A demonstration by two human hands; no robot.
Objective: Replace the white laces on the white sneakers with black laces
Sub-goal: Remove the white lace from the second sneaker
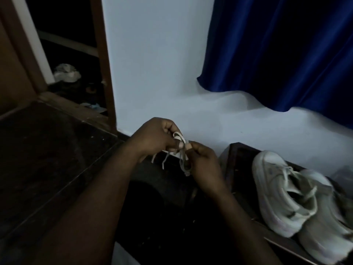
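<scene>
Both of my bare forearms are rising from the bottom edge of the frame and meeting at its centre. My left hand is curling closed, thumb and fingers pinching a bunched loop of flat white shoelace. My right hand is touching that same lace just right of the left hand, its fingers narrowing onto the strand; loose ends are hanging below both hands over the dark floor. Whether the lace is knotted I cannot tell, as the area is dim and slightly blurred.

Lying at lower right of the frame is the pair of chunky white sneakers, side by side and touching, toes pointing toward the upper left. White lacing is showing on the nearer-left shoe; the other shoe's lacing is too blurred to judge. They are resting on a dark wooden ledge that is running along the pale blue wall, well apart from my hands.

Hanging at upper right is a deep blue satin curtain. Standing at upper left is a brown wooden door frame, with crumpled pale cloth lying in the dark space beyond it.
</scene>
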